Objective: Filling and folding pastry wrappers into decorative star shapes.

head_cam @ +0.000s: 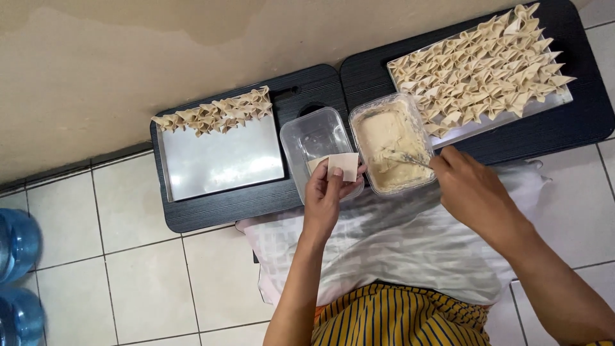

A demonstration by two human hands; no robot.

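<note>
My left hand (325,195) holds a square pale dumpling wrapper (343,166) flat on its fingers, over the near edge of a clear plastic tub (307,138). My right hand (469,189) grips a metal spoon or fork (405,157) whose tip rests in the creamy filling of a second clear tub (391,144). The two hands are apart, with the filling tub between them.
A metal tray (221,163) on a black board at left carries a row of folded dumplings (214,114) along its far edge. A tray at right (487,122) is nearly covered with folded dumplings (480,67). White checked cloth (397,247) lies on my lap. Blue water bottles (18,243) stand at far left.
</note>
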